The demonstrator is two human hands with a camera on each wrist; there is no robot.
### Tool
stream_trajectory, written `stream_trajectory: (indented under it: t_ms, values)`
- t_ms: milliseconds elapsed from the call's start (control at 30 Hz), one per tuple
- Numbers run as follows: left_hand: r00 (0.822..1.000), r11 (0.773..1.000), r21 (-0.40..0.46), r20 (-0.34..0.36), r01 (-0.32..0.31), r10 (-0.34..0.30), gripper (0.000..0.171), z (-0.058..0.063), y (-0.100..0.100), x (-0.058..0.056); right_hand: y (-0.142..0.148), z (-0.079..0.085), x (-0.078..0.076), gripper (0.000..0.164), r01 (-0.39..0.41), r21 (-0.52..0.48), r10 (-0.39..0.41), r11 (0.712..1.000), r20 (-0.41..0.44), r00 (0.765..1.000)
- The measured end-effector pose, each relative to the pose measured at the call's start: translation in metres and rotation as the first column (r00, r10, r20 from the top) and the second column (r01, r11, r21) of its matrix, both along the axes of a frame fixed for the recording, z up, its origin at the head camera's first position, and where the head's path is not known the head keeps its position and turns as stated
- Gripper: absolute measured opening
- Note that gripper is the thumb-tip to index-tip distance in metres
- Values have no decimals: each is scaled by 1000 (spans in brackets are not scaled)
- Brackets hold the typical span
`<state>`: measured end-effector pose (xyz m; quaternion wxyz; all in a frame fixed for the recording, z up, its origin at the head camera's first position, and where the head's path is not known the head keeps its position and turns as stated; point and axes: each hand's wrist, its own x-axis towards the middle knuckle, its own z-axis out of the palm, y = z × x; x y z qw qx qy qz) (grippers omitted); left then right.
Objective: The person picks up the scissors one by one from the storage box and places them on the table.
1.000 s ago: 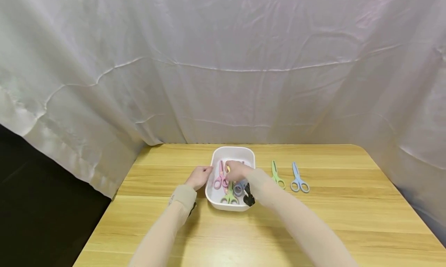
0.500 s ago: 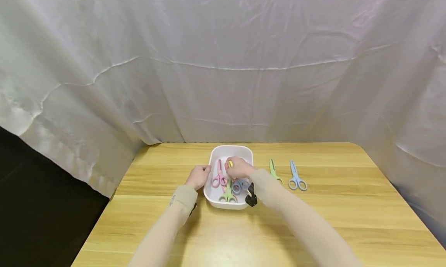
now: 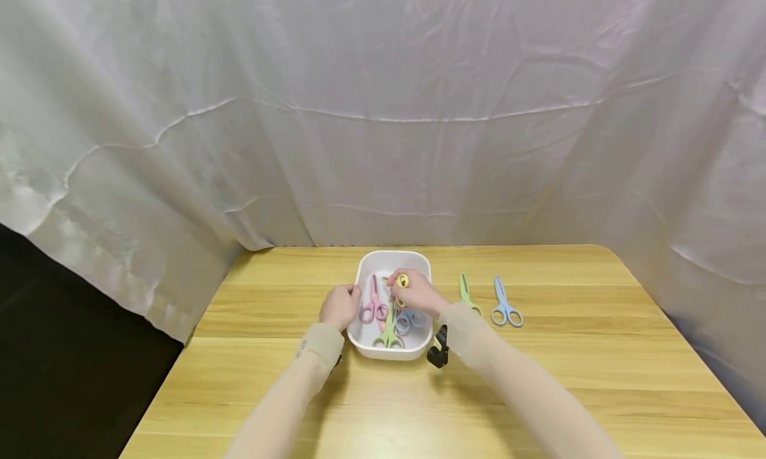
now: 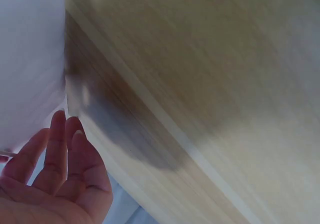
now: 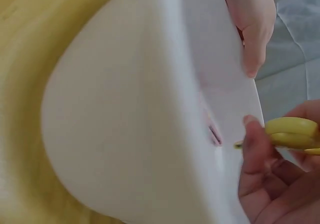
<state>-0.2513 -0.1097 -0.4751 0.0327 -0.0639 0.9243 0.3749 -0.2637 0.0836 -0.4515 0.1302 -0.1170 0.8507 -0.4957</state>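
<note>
In the head view my left hand (image 3: pixel 340 306) holds the left rim of a white plastic bin (image 3: pixel 389 354), thumb over the edge and fingers along the outer wall. My right hand (image 3: pixel 419 296) is over the bin, pinching yellow scissors (image 3: pixel 403 281) whose handle loops point up. Thumb and fingers close on the yellow handle (image 5: pixel 290 130) in the right wrist view. Beneath lie pink scissors (image 3: pixel 375 299), green scissors (image 3: pixel 390 328) and blue scissors (image 3: pixel 409 314), partly overlapping. The right hand hides part of the bin's contents.
To the right of the bin, another green pair of scissors (image 3: pixel 464 286) and another blue pair (image 3: pixel 504 304) lie on the wooden table (image 3: pixel 574 352). The right forearm partly covers the green pair's handles. A grey curtain (image 3: pixel 383 179) hangs behind the table.
My right hand has lifted the yellow scissors and shifted slightly right, so more of their handle shows. The left hand stays at the bin's rim. The whole view has drifted slightly.
</note>
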Motion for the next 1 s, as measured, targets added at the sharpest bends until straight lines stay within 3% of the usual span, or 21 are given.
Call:
stream_trajectory:
  t_ms: [133,400,633,1000]
  values:
    - [1000,999,-33,4,-20,20,42,-1,1,0,3,-5,3,25,23,-43,-23,999,-17,1000]
    - [997,992,-108,-54,-60,55,35,-1,7,1,7,-12,8,29,122,-138,-134,983,-81,988]
    - [996,989,-128,-72,-70,61,32,0,10,3,6,-13,14,36,156,-136,-174,978,-138,975]
    - [995,987,-141,-63,-79,71,30,-3,14,4,7,-17,21,25,230,-266,-270,936,-125,955]
